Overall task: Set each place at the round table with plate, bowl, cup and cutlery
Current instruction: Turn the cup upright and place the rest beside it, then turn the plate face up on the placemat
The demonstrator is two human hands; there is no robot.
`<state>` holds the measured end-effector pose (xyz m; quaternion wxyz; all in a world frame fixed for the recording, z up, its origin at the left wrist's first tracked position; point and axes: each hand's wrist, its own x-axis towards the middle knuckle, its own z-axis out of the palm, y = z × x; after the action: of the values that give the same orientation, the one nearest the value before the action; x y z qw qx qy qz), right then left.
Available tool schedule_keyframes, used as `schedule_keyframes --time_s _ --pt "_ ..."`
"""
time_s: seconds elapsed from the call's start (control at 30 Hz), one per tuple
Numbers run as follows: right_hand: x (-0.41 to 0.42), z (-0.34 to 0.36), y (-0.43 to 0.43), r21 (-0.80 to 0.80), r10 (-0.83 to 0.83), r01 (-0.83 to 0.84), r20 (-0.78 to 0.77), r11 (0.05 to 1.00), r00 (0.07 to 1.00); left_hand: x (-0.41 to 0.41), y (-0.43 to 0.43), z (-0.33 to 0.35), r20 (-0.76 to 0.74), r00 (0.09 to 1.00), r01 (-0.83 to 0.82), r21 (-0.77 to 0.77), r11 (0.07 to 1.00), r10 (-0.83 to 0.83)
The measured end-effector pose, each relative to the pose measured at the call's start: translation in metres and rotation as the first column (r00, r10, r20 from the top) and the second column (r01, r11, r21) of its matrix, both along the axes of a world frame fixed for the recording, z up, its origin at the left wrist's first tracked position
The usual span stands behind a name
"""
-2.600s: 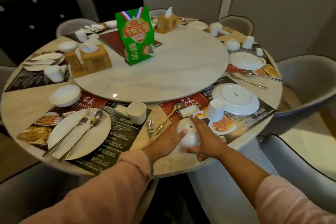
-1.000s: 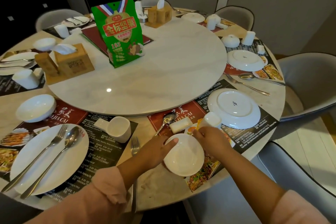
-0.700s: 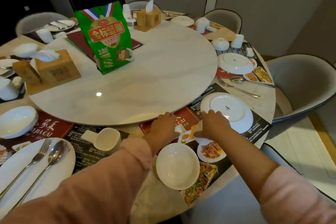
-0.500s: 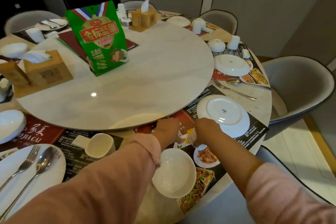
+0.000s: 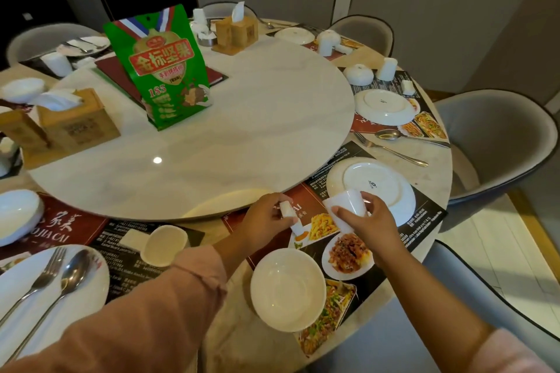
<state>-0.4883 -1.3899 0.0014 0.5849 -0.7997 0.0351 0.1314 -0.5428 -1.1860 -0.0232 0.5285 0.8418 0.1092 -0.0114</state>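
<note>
My right hand (image 5: 365,221) grips a white cup (image 5: 348,204), lifted and tilted above the menu placemat (image 5: 424,215). My left hand (image 5: 266,219) holds a small white rectangular rest (image 5: 289,216) just left of the cup. A white bowl (image 5: 288,289) stands upright on the mat's near end, below both hands. An upside-down white plate (image 5: 371,188) lies on the same mat, right behind the cup. This place's spoon and fork are hidden behind my left arm.
A marble turntable (image 5: 242,136) fills the middle, carrying a green snack bag (image 5: 162,66) and wooden tissue boxes (image 5: 72,121). The set place at left has a plate with fork and spoon (image 5: 51,285) and a cup (image 5: 165,245). Grey chairs (image 5: 497,142) ring the table.
The bowl was turned upright and set down on the mat. Both hands moved forward; the right lifted the cup and the left picked up the small white rest.
</note>
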Motion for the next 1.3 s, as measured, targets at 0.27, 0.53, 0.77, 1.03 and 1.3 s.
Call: schedule_keyframes --time_s 0.27,0.53,0.77,1.03,1.3 --pt "-0.028 -0.026 -0.009 -0.068 0.156 -0.147 0.155 0.987 0.976 -0.023 0.009 0.000 -0.040 0.999 0.020 0.445 0.895 -0.003" --pt "-0.041 -0.045 -0.019 -0.231 0.252 -0.195 0.251 0.953 0.935 -0.015 0.000 -0.001 -0.166 0.985 0.146 0.672 0.726 -0.044" --pt "-0.047 -0.047 -0.020 -0.186 0.260 -0.216 0.263 0.959 0.929 -0.015 -0.009 0.001 -0.220 0.975 0.177 0.714 0.677 -0.023" --pt "-0.021 -0.024 -0.034 0.034 0.093 -0.102 0.198 0.994 0.976 0.014 -0.007 0.026 -0.160 0.987 0.094 0.452 0.887 -0.023" --pt "0.078 -0.024 -0.050 -0.392 0.129 0.017 0.344 0.920 0.930 0.092 -0.040 0.042 -0.354 0.932 -0.058 -0.365 0.929 -0.081"
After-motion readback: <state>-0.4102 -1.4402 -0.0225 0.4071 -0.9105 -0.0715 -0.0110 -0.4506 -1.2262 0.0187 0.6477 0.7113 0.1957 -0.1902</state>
